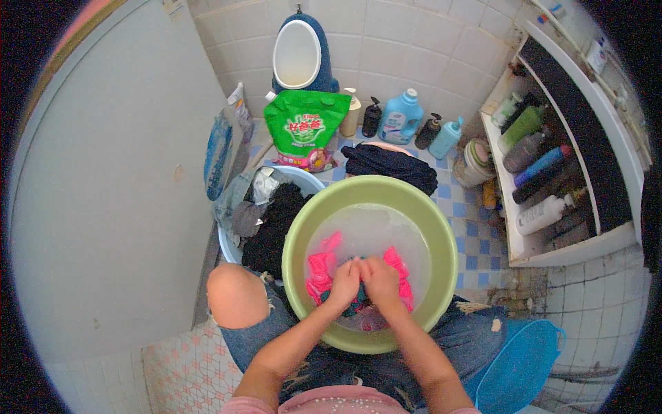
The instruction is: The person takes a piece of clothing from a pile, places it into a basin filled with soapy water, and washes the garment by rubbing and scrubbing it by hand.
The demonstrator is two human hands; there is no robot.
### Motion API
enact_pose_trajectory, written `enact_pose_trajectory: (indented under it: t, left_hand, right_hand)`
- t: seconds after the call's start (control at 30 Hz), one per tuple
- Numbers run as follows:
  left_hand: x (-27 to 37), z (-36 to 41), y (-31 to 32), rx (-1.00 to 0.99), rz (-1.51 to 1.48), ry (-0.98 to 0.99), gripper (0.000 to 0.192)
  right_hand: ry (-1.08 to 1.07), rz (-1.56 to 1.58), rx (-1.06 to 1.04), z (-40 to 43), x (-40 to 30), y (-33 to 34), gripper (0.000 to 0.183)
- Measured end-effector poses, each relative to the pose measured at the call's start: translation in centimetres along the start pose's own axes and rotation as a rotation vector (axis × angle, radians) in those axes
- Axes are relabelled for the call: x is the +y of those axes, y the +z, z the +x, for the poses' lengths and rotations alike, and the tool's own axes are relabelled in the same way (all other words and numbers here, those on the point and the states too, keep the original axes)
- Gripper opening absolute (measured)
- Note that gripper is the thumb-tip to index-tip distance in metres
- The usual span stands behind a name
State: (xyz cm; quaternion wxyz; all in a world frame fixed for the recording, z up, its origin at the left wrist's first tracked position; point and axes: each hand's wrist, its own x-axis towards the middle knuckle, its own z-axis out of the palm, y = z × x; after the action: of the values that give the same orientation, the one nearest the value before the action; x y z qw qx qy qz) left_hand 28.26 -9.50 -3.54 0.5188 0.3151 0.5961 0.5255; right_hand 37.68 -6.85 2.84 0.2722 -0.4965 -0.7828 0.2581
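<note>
A light green plastic basin stands between my knees, with cloudy, whitish water in it. Bright pink and dark green fabric lies partly in the water, showing on both sides of my hands and below them. My left hand and my right hand are close together over the middle of the cloth, fingers curled and knuckles nearly touching. Both appear to grip a bunched part of it; the fingertips and the gripped part are mostly hidden.
Left of the basin, a light blue tub holds dark clothes. Dark cloth lies on a pinkish container behind. A green detergent pouch and several bottles line the wall. A shelf unit stands right, a blue basket lower right.
</note>
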Motion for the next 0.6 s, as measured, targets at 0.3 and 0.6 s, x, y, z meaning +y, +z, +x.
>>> enact_pose_trajectory:
  t: [0.3,0.6]
  left_hand:
    - [-1.4,0.6,-1.1,0.01,0.031,-0.099,0.038]
    - [-1.4,0.7,-1.3,-0.024,-0.151,-0.184,0.035]
  right_hand:
    - [-0.087,-0.003,0.012,-1.1,-0.5,0.8,0.024]
    - [-0.119,0.065,0.043,-1.1,-1.3,0.8,0.026]
